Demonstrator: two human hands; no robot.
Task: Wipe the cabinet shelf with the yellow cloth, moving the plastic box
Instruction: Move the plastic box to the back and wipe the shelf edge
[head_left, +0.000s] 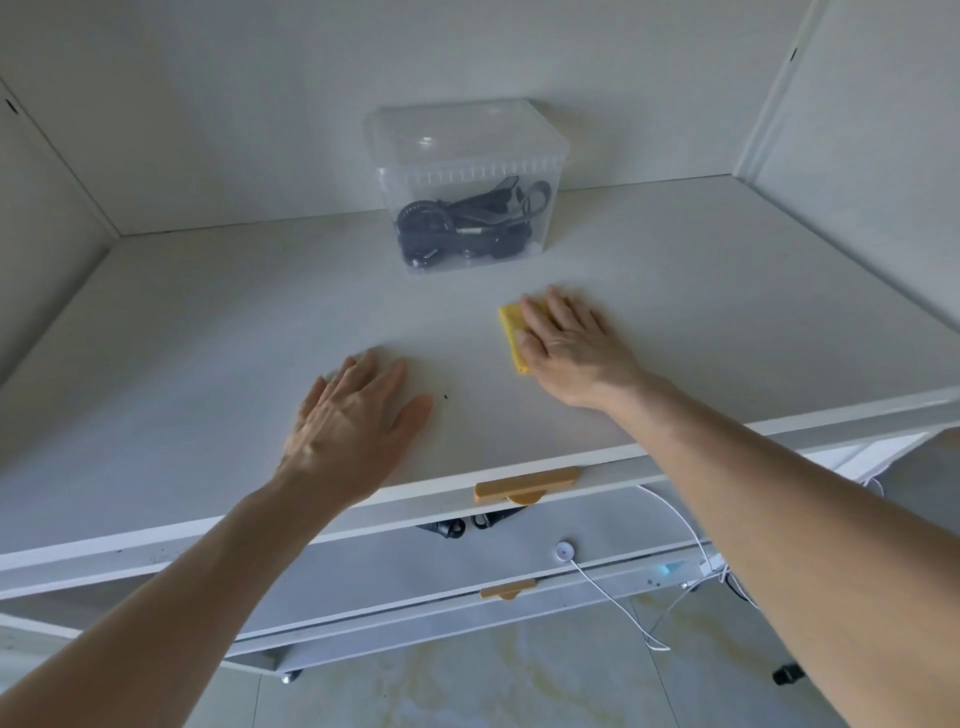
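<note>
I press my flat right hand (569, 345) on the soft yellow cloth (511, 332) | left hand (353, 410) flat, holding nothing | plastic box (462, 156) far back on the shelf (182, 338), looks light and stiff, slippery; grab both sides

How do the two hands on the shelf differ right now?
The right hand lies flat on the yellow cloth, pressing it to the shelf; the left hand rests on bare shelf with nothing under it. The right hand is farther in, nearer the plastic box; the left hand is closer to the front edge. Both are palm down with straight fingers.
</note>
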